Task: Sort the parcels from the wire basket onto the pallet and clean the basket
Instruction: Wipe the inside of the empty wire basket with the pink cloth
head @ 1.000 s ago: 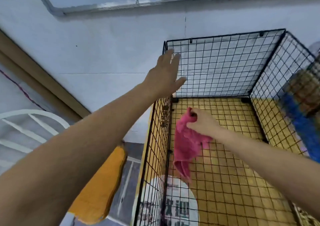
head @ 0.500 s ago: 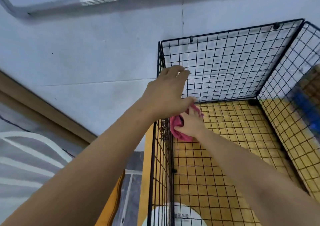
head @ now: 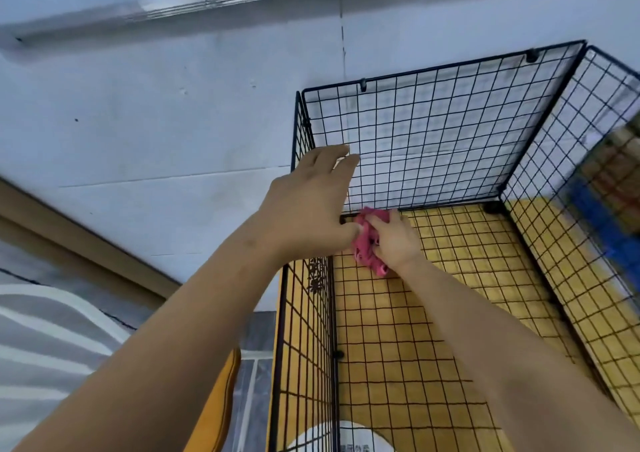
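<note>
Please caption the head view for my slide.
Right hand holds pink cloth in far-left corner of wire basket; left hand open nearby.

Nothing can be read outright. At the bottom edge, a white round patch (head: 346,436) carries dark printed characters, blurred and cut off. Dark marks (head: 316,278) behind the wire basket's (head: 433,70) left mesh are illegible too.

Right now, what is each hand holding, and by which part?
The right hand grips the pink cloth by its bunched middle; the left hand holds nothing.
</note>
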